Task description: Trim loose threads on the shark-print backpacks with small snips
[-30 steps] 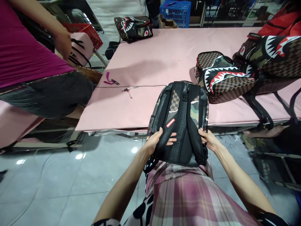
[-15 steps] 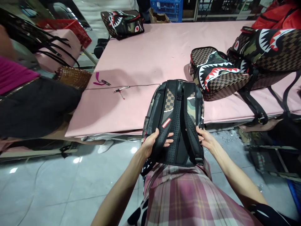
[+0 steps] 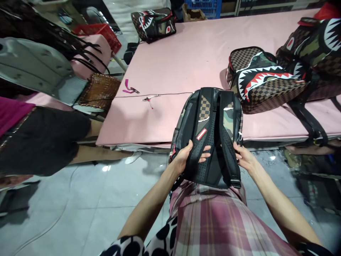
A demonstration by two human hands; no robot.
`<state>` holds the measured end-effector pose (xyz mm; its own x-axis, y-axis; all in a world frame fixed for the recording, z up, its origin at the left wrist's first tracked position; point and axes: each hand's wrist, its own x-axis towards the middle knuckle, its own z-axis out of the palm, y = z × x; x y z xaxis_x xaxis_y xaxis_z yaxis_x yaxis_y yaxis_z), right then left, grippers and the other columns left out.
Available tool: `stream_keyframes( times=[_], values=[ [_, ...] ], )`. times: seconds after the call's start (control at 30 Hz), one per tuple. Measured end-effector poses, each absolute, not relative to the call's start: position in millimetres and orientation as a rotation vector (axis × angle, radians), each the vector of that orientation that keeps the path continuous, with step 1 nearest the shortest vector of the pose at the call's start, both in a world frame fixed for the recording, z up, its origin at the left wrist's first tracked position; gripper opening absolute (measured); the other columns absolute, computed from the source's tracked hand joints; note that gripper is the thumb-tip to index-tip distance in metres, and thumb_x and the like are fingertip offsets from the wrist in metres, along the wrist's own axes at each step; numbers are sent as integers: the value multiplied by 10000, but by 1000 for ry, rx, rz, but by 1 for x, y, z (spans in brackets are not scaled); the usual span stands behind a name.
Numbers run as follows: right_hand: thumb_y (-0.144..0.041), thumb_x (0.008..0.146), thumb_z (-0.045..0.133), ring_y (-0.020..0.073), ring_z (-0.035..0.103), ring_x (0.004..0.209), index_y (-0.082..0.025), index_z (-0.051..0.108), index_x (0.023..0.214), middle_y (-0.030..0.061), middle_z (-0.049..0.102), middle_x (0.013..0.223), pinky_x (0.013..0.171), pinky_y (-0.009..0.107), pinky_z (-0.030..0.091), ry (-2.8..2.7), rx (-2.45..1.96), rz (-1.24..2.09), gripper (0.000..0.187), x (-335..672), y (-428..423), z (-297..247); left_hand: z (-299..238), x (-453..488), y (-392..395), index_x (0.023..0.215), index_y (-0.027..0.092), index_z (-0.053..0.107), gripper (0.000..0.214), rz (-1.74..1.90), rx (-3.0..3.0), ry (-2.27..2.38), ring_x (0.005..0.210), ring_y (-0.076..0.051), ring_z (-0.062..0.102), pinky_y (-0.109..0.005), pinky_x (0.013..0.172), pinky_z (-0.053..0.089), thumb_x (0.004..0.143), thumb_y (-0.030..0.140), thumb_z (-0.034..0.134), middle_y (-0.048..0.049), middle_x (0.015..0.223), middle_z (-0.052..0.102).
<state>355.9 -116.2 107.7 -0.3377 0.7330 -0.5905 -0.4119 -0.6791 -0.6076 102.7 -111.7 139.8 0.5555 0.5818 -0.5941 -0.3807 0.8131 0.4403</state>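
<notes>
A black backpack with checkered and camouflage patches on its shoulder straps leans upright between my body and the table edge, its strap side facing me. My left hand is wrapped round the strap on the left, with the fingers showing from under it against the back panel. On the other side, my right hand grips the strap at its outer edge, thumb on top; some of its fingertips are hidden behind the strap.
Shark-mouth backpacks lie right on the pink table, the nearest a checkered backpack; another backpack sits at the far left corner. Small snips and a pen-like tool lie left. A person in black shorts stands at left.
The view has swung left, so the table and bags appear shifted right. The person at left has moved back, uncovering a grey chair. Both my hands keep their hold on the backpack.
</notes>
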Motion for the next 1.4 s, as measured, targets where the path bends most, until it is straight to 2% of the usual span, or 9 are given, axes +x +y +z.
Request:
stream_keyframes(
  times=[0.43, 0.57, 0.63, 0.73, 0.87, 0.97, 1.1, 1.3, 1.4],
  values=[
    [-481, 640, 725, 35, 156, 334, -145, 635, 868, -120, 229, 354, 355, 160, 307, -516, -1206, 2010, 416, 352, -117, 110, 145, 101, -113, 1164, 119, 578, 689, 630, 333, 711, 900, -202, 632, -278, 741, 491, 895, 561, 123, -154, 1243, 558],
    [-472, 620, 746, 26, 166, 319, -149, 631, 827, -125, 230, 339, 353, 158, 310, -480, -1235, 1960, 401, 350, -122, 111, 157, 100, -119, 1050, 57, 642, 746, 604, 372, 802, 657, -135, 606, -208, 594, 451, 893, 570, 122, -154, 884, 688],
    [-429, 618, 756, 36, 210, 311, -170, 621, 783, -110, 277, 339, 343, 173, 318, -479, -1273, 1855, 336, 354, -124, 119, 167, 95, -124, 1027, 38, 655, 759, 597, 445, 860, 499, -97, 521, -182, 492, 391, 883, 594, 159, -100, 609, 639],
    [-351, 616, 756, 86, 392, 362, -193, 615, 775, -33, 497, 456, 376, 225, 399, -477, -1301, 1626, 265, 370, -118, 141, 185, 83, -123, 988, 46, 673, 741, 615, 591, 938, 402, -80, 434, -180, 401, 305, 855, 633, 239, -46, 459, 540],
    [-341, 614, 747, 58, 354, 347, -197, 581, 733, 0, 592, 607, 342, 221, 371, -461, -1180, 1440, 251, 390, -76, 171, 200, 70, -91, 888, 73, 684, 574, 681, 771, 1035, 386, -89, 444, -188, 382, 293, 812, 588, 440, -44, 461, 555],
    [-377, 652, 714, 29, 190, 322, -190, 531, 686, -47, 460, 494, 281, 188, 237, -493, -1098, 1477, 263, 395, -28, 175, 191, 72, -55, 829, 93, 669, 472, 724, 788, 1082, 404, -98, 475, -195, 401, 336, 773, 542, 536, -47, 515, 595],
    [-429, 691, 672, 37, 143, 342, -196, 481, 669, -76, 326, 457, 279, 176, 177, -529, -1045, 1579, 302, 401, 21, 159, 169, 72, -9, 910, 126, 648, 402, 729, 938, 1230, 642, -160, 605, -230, 561, 448, 670, 445, 689, -76, 798, 686],
    [-358, 630, 733, 16, 125, 362, -183, 486, 681, -77, 364, 503, 291, 158, 196, -380, -1023, 1636, 307, 411, 42, 137, 173, 83, 94, 1077, 188, 622, 380, 937, 1507, 1547, 986, -220, 576, -313, 899, 410, 729, 338, 634, -79, 1077, 648],
    [-364, 612, 749, 18, 187, 358, -186, 501, 688, -69, 397, 509, 305, 159, 216, -362, -1112, 1613, 314, 411, 34, 129, 168, 109, 155, 1068, 148, 626, 338, 944, 1552, 1600, 937, -216, 600, -316, 876, 428, 768, 295, 572, -112, 1047, 656]
  ],
)
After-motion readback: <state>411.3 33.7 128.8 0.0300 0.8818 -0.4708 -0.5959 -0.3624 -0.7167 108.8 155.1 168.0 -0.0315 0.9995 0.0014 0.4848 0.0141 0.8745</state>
